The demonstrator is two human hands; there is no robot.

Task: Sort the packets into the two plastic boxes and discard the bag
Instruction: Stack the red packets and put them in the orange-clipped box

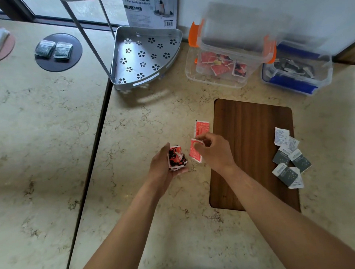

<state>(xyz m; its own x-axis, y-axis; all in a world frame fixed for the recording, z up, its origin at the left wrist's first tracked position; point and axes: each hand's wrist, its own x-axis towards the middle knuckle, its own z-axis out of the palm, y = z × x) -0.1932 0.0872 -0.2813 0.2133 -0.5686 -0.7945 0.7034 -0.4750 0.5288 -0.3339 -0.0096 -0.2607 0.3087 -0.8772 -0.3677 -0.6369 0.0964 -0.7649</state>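
My left hand [164, 166] grips a small stack of red-and-black packets [176, 158] above the counter. Beside it, my right hand [212, 151] pinches a single red packet [195, 153] by its top edge. Another red packet [202, 128] lies flat on the counter just beyond, at the left edge of the wooden board [253, 151]. Several grey and white packets [290, 159] lie in a loose pile on the board's right side. The orange-clipped clear box [221, 78] at the back holds red packets. To its right, the blue-clipped box [296, 72] holds dark grey ones.
A metal corner shelf tray [143, 58] with flower cut-outs stands at the back centre, its rack legs rising behind. Two dark packets sit on a black round coaster [58, 52] on the left table. A dark gap [91, 159] separates the two marble surfaces.
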